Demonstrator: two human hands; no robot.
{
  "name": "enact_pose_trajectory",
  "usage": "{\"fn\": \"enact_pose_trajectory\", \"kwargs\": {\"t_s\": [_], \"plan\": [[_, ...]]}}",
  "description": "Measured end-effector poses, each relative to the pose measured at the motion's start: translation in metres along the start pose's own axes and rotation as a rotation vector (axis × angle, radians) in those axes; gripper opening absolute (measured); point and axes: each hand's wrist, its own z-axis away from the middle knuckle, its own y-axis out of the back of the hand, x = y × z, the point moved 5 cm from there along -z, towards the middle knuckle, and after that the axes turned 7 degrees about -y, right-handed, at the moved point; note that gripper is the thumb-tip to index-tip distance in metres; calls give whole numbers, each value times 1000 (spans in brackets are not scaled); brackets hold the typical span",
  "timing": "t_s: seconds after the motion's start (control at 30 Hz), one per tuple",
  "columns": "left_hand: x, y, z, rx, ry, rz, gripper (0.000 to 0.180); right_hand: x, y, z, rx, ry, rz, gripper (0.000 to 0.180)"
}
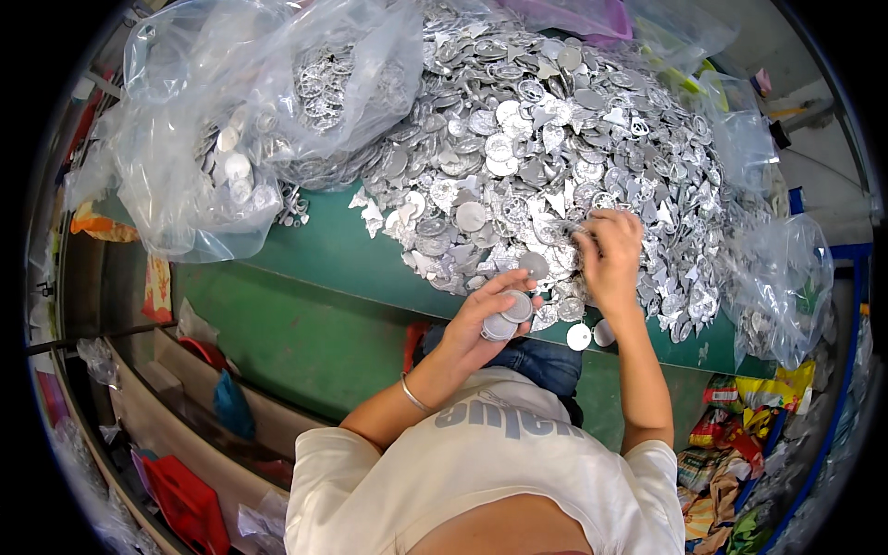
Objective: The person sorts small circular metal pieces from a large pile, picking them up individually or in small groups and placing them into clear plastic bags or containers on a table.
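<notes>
A large heap of silver metal pendants and discs (573,139) covers the green table (342,245). My left hand (472,324) is held palm up in front of the heap's near edge, its fingers curled around a few round grey metal discs (499,326). Another dull disc (534,265) shows just beyond its fingertips. At the near right of the heap, my right hand (610,250) reaches in with bent fingers. A blurred metal piece (566,227) shows at its fingertips; whether they grip it I cannot tell. Two loose round discs (579,337) lie by the table's front edge below that hand.
Clear plastic bags of metal pieces (213,176) stand at the left of the heap. Another clear bag (782,287) lies at the right end. A purple basin (578,17) sits at the back. Colourful packages (740,416) are piled at lower right; a red plastic object (185,504) lies lower left.
</notes>
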Motion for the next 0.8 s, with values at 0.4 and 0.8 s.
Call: {"fn": "enact_pose_trajectory", "kwargs": {"t_s": [0.4,0.8], "plan": [[0,4,1,-65,50,48,30,-43,-30,-43,-177,118,-272,36],[54,32,41,102,-157,-3,26,-121,-105,-15,-479,447,21,52]]}}
